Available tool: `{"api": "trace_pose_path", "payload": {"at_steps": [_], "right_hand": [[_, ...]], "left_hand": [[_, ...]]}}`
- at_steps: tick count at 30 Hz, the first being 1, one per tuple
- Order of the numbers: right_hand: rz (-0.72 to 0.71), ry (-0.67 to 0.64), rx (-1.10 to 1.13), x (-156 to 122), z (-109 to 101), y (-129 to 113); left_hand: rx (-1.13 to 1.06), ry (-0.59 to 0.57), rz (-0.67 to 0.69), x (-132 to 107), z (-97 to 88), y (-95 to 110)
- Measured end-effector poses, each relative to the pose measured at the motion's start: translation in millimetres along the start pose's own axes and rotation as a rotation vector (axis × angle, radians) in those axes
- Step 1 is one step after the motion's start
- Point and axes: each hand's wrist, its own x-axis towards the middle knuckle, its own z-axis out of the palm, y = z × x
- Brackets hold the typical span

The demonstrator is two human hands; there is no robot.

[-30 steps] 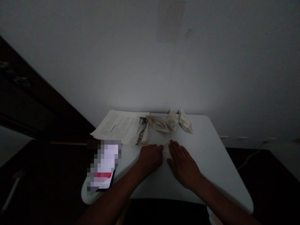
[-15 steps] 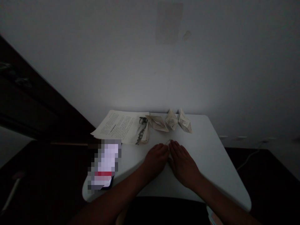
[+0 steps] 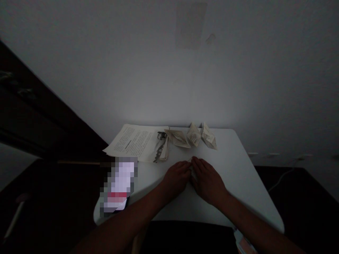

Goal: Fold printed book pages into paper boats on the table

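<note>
My left hand (image 3: 178,178) and my right hand (image 3: 208,180) meet over the middle of the white table (image 3: 238,176). A piece of folded paper (image 3: 194,173) is between them, mostly covered; only a thin edge and a small patch show. The left fingers are curled closed on it. Bent over its right side, the right fingers are held together. Just beyond my hands stand three folded paper shapes like small boats: a left one (image 3: 180,138), a middle one (image 3: 194,135) and a right one (image 3: 209,137).
An open printed book (image 3: 135,143) with loose-looking pages lies at the back left. A phone (image 3: 119,185) with a lit, blurred screen rests near the left edge. The wall (image 3: 148,77) rises behind the table. A pale cable (image 3: 282,179) hangs at the right.
The right fingers have bent more and drawn in slightly over the paper. My left hand stays almost in place. The boats, book and phone have not moved.
</note>
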Motion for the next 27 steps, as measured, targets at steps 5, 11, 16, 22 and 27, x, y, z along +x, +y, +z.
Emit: {"api": "trace_pose_path", "payload": {"at_steps": [5, 11, 16, 22, 27], "right_hand": [[-0.004, 0.003, 0.102, 3.1, -8.1, 14.1], [0.059, 0.080, 0.388, 3.6, -15.8, 49.7], [0.065, 0.092, 0.457, 2.0, -17.8, 56.2], [0.225, 0.051, 0.617, 4.5, -14.6, 51.6], [0.297, -0.001, 0.772, 3.7, -15.5, 50.7]], "left_hand": [[0.020, 0.031, -0.012, -1.8, 2.8, 0.2], [0.020, 0.056, -0.031, -4.5, 6.7, 0.2], [0.011, 0.049, -0.042, -4.1, 5.5, 3.3], [-0.050, 0.070, -0.071, -4.8, -4.7, 13.2], [-0.071, 0.043, -0.085, -6.4, -6.2, 18.9]]}}
